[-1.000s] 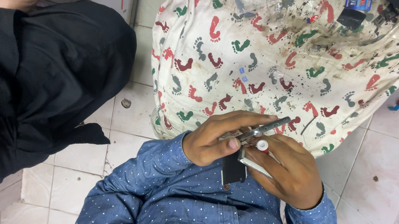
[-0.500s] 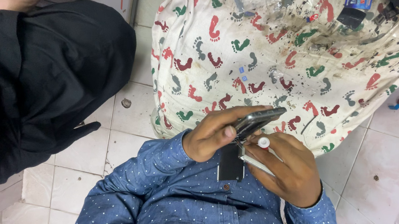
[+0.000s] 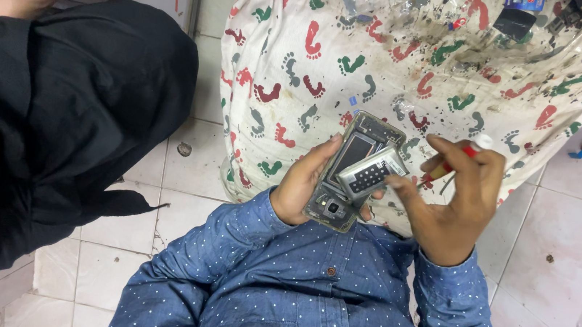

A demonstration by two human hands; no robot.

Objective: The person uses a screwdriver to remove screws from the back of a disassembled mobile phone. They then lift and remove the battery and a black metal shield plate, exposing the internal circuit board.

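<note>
The left hand is clamped around an opened phone, its bare inside facing up. Against the phone, the right hand pinches a small silver-framed part at its fingertips, with a red-and-white tool tucked under its fingers. Beyond both hands lies a stained footprint-patterned cloth.

The screwdriver shaft hides behind the right hand; table items cut off above.
</note>
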